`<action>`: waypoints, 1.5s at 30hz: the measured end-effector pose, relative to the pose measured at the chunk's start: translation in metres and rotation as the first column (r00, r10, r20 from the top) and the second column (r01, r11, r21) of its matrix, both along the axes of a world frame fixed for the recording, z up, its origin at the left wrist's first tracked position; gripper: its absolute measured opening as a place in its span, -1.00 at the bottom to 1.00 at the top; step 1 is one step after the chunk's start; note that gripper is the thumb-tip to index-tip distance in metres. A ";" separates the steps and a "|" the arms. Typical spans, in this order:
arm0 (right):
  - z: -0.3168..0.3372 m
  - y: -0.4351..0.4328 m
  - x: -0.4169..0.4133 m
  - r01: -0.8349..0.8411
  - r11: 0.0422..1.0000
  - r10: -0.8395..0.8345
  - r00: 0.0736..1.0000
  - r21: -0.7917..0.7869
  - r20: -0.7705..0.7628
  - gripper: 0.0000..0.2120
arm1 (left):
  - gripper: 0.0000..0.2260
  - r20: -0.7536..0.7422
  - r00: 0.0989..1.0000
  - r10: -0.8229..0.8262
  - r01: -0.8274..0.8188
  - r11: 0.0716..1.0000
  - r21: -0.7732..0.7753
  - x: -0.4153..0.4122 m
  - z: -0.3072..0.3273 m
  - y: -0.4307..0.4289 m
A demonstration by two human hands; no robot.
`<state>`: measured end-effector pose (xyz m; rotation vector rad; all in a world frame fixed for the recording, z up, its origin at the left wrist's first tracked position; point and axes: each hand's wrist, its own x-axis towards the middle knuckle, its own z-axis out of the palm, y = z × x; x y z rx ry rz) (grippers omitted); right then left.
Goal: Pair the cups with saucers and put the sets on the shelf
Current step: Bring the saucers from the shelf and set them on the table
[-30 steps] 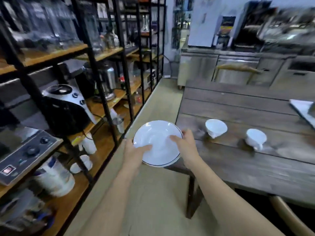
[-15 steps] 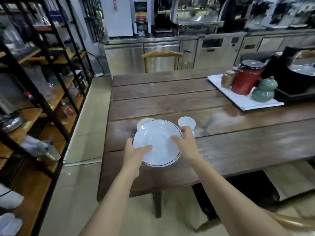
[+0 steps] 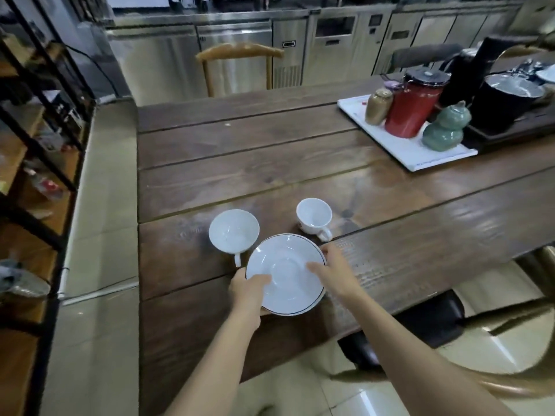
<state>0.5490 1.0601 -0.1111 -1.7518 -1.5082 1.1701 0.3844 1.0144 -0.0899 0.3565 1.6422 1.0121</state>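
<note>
A white saucer (image 3: 286, 273) with a thin dark rim line is held over the wooden table (image 3: 270, 163) by both hands. My left hand (image 3: 247, 291) grips its left edge, thumb on top. My right hand (image 3: 333, 271) grips its right edge. It looks like a stack of saucers, but I cannot tell how many. Just behind the saucer stand two white cups: a wide one (image 3: 234, 231) on the left with its handle toward me, and a smaller one (image 3: 314, 219) on the right. The shelf unit (image 3: 36, 145) with black frame and wooden boards runs along the left.
A white tray (image 3: 405, 145) at the back right carries a red canister (image 3: 413, 106), a gold jar (image 3: 378, 106) and a green gourd-shaped pot (image 3: 444, 129). Black kettles (image 3: 507, 100) stand beyond it. A wooden chair (image 3: 238, 64) faces the far side; another chair's back (image 3: 510, 379) is at my right.
The view has swung from the shelf to the table. Both hands have carried the saucer along and lowered it just in front of the two cups.
</note>
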 end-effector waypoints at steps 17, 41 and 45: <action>-0.029 0.018 -0.008 0.011 1.000 -0.010 0.990 -0.009 0.140 -0.82 | -0.84 -0.076 0.995 0.064 -0.071 0.993 -0.093 -0.008 -0.020 0.019; -0.020 0.014 -0.014 0.113 0.993 -0.110 0.898 0.018 0.427 -0.68 | -0.83 -0.382 0.892 -0.241 0.191 0.968 -0.165 -0.011 -0.026 0.009; -0.005 0.007 -0.019 0.146 0.981 -0.164 0.976 0.128 0.144 -0.80 | -0.76 -0.216 0.967 -0.136 0.145 0.989 0.027 -0.007 -0.010 0.007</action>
